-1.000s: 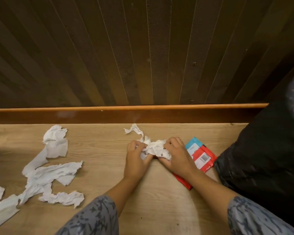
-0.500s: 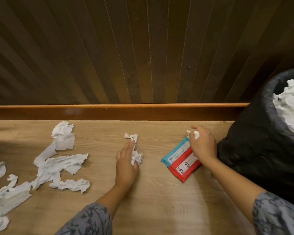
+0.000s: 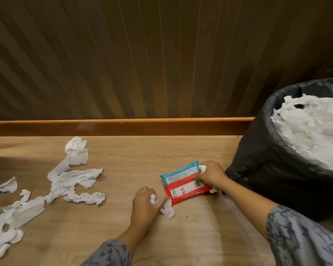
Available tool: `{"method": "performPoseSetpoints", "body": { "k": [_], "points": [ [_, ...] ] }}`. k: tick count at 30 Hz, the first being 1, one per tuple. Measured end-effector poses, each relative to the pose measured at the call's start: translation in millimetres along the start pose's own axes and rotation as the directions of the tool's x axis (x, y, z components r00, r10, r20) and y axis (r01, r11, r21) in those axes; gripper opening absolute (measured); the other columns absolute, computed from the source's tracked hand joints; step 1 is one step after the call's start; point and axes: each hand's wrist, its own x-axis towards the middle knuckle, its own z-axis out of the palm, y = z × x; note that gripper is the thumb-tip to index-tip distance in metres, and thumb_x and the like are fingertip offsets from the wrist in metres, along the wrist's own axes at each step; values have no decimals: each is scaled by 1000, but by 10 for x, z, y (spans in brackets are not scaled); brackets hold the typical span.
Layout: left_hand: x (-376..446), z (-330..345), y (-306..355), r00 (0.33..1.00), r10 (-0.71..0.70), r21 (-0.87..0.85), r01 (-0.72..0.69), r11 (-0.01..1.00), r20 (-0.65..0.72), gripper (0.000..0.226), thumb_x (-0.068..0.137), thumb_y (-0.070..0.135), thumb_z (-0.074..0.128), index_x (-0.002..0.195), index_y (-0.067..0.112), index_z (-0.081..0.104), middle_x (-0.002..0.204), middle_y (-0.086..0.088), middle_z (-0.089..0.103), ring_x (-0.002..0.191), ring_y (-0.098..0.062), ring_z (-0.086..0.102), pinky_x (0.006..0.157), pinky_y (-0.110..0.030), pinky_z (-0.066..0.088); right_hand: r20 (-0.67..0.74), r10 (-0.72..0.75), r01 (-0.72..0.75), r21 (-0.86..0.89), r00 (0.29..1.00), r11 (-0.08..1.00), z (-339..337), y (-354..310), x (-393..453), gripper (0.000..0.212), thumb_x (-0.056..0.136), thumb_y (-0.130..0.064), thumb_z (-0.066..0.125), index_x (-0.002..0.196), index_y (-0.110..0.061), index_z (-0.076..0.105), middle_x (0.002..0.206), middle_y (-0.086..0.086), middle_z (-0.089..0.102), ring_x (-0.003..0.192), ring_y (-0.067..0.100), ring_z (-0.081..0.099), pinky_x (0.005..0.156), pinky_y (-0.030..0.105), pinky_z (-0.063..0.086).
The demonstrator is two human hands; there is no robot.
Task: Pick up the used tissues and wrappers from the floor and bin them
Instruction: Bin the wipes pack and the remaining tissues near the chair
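A red and teal wrapper (image 3: 183, 184) lies flat on the wooden floor. My right hand (image 3: 210, 174) presses on its right end, fingers curled around a bit of white tissue and gripping the wrapper's edge. My left hand (image 3: 145, 205) is closed on a crumpled white tissue (image 3: 166, 209) just left of the wrapper; part of the tissue hangs out below my fingers. Several torn white tissues (image 3: 73, 181) are strewn across the floor at the left. A bin lined with a black bag (image 3: 273, 169) stands at the right, filled with white tissues (image 3: 315, 135).
A wooden skirting board (image 3: 123, 127) runs along the floor's far edge under a dark ribbed wall panel (image 3: 142, 54). More tissue scraps (image 3: 6, 223) lie at the far left. Bare floor (image 3: 190, 237) shows between my arms.
My hands pulled apart from one tissue clump. The left hand gathered its piece and slid right toward the wrapper; the right hand came down onto the wrapper. The view shifted right, showing more of the bin.
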Motion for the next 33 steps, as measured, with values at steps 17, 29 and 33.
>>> {"method": "performPoseSetpoints", "body": {
  "k": [17, 29, 33],
  "points": [
    [448, -650, 2023, 986, -164, -504, 135, 853, -13, 44, 84, 52, 63, 72, 10, 64, 64, -5, 64, 64, -18, 62, 62, -29, 52, -670, -473, 676, 59, 572, 734, -1657, -589, -1346, 47, 87, -9, 68, 129, -19, 48, 113, -13, 57, 95, 1, 61, 72, 12, 55],
    [387, -78, 3949, 924, 253, -676, 8, 737, 287, 23, 94, 6, 44, 104, 21, 30, 109, -6, 42, 93, -14, 47, 69, -23, 44, -960, -229, 261, -182, 161, 948, -2562, 546, -1579, 26, 88, -19, 65, 113, -14, 70, 107, 7, 67, 103, 26, 48, 76, 19, 33],
    [331, 300, 4060, 795, 507, -243, -447, 861, 332, 25, 92, 7, 52, 115, 14, 45, 124, -6, 40, 104, -17, 50, 83, -24, 49, -769, -188, -45, -271, 611, 962, -2534, 820, -1543, 57, 82, -68, 54, 121, -29, 67, 125, 7, 57, 117, 26, 40, 90, 35, 38]
  ]
}}
